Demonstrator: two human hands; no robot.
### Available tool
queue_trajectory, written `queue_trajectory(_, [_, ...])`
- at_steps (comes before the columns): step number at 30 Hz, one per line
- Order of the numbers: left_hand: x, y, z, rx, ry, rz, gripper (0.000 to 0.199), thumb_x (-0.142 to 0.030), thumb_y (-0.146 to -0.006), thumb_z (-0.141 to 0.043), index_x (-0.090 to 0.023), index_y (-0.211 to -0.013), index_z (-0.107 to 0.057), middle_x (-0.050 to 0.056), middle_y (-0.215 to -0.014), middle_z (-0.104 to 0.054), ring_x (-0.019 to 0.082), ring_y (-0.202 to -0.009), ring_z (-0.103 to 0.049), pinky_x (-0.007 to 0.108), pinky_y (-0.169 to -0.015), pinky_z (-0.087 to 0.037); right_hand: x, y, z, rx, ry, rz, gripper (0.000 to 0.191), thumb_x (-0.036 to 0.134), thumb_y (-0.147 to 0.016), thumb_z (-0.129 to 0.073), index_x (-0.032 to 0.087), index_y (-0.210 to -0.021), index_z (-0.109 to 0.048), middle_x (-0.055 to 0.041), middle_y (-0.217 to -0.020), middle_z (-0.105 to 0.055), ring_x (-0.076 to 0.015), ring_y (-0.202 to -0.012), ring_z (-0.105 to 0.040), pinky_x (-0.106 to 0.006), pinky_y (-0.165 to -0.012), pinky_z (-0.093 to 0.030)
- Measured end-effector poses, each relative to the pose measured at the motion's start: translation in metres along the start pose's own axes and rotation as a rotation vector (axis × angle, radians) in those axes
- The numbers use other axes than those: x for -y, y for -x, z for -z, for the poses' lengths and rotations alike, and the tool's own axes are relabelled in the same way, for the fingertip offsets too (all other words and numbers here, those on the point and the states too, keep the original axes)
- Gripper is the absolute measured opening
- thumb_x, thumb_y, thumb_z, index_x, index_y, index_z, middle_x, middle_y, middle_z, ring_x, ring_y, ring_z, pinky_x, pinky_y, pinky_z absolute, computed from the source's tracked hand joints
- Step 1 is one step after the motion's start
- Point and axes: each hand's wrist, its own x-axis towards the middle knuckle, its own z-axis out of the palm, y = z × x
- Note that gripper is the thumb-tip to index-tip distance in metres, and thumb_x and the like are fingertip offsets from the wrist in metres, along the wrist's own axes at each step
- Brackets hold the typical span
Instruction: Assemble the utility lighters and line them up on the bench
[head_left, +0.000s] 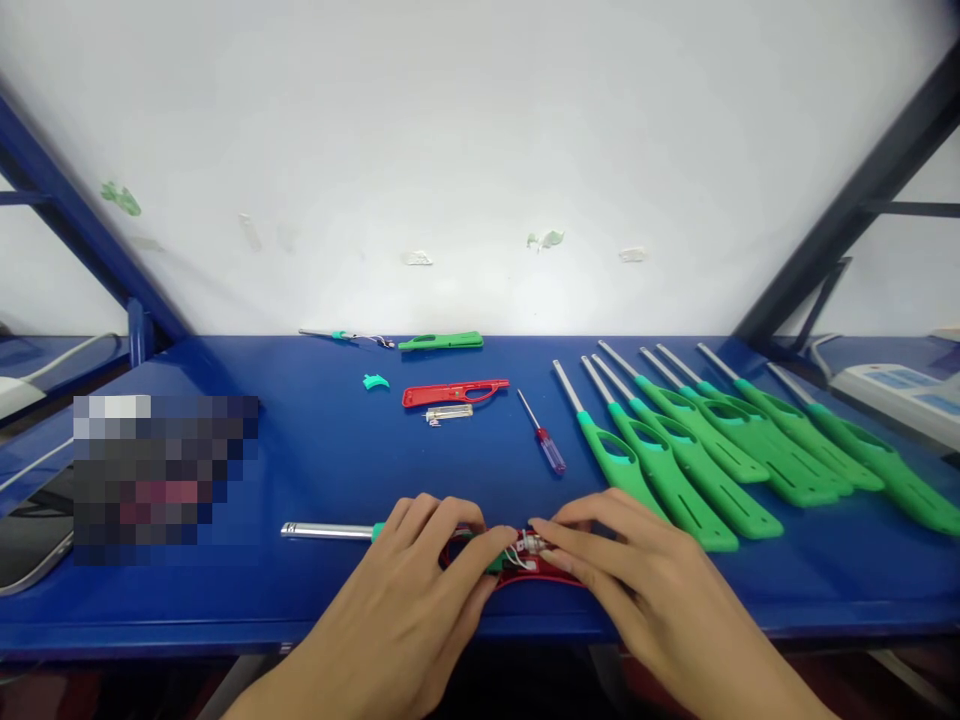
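Near the table's front edge lies an opened utility lighter (512,574), its red handle shell facing up with white wires and small parts showing inside. Its silver tube (326,531) points left. My left hand (420,590) is closed around the tube end of the handle, thumb pressing by the wires. At the other end, my right hand (652,575) grips the shell, fingertips on a small metallic part inside. My fingers hide much of the handle.
Beyond my hands lie a screwdriver (550,449), a red shell half (450,394), a clear fuel tank (449,412), a teal trigger (375,381), a green shell (442,341) and a wired tube (337,335). Several green lighters (675,460) lie right. A blurred object (157,470) sits left.
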Motion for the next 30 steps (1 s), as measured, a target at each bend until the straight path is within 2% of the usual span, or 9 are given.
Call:
queue_trajectory(9, [0.005, 0.002, -0.002, 0.007, 0.008, -0.012, 0.055, 0.002, -0.095, -0.048, -0.027, -0.141, -0.059, 0.010, -0.119, -0.062, 0.028, -0.096, -0.056, 0.048, -0.086, -0.058, -0.001, 0.001, -0.001, -0.009, 0.012, 0.006, 0.035, 0.019, -0.112, -0.050, 0.033, -0.135, -0.073, -0.0064, -0.118, -0.072, -0.0237, -0.102, -0.070, -0.040, -0.087, -0.064])
queue_trajectory(15, [0.003, 0.004, -0.007, -0.077, -0.010, -0.001, 0.039, -0.009, -0.104, -0.053, -0.020, -0.142, -0.056, 0.010, -0.116, -0.065, 0.028, -0.096, -0.059, 0.047, -0.087, -0.057, 0.001, 0.000, -0.001, -0.011, 0.031, -0.001, 0.036, 0.017, -0.111, -0.050, 0.031, -0.132, -0.074, -0.0066, -0.117, -0.072, -0.0231, -0.100, -0.071, -0.038, -0.084, -0.064])
queue_trajectory(20, [0.006, 0.006, -0.009, -0.182, 0.003, 0.039, 0.037, -0.015, -0.109, -0.051, -0.021, -0.145, -0.054, 0.010, -0.120, -0.066, 0.027, -0.102, -0.064, 0.045, -0.092, -0.054, 0.002, -0.002, 0.000, -0.034, 0.040, 0.006, 0.035, 0.020, -0.112, -0.048, 0.029, -0.131, -0.076, -0.0076, -0.114, -0.072, -0.0231, -0.097, -0.072, -0.038, -0.082, -0.065])
queue_trajectory(25, [0.007, 0.006, -0.008, -0.195, -0.022, 0.004, 0.037, -0.015, -0.109, -0.050, -0.019, -0.146, -0.056, 0.009, -0.115, -0.070, 0.026, -0.098, -0.067, 0.045, -0.090, -0.054, 0.001, -0.003, 0.001, -0.037, 0.044, 0.013, 0.034, 0.019, -0.110, -0.051, 0.030, -0.129, -0.078, -0.0062, -0.112, -0.074, -0.0221, -0.096, -0.073, -0.035, -0.079, -0.065])
queue_trajectory(30, [0.006, 0.009, -0.010, -0.166, -0.037, 0.038, 0.036, -0.017, -0.109, -0.052, -0.020, -0.145, -0.057, 0.009, -0.122, -0.071, 0.026, -0.107, -0.068, 0.046, -0.103, -0.052, -0.002, -0.003, 0.000, -0.055, 0.073, 0.049, 0.034, 0.017, -0.109, -0.052, 0.028, -0.129, -0.078, -0.0064, -0.111, -0.075, -0.0222, -0.094, -0.073, -0.034, -0.078, -0.066])
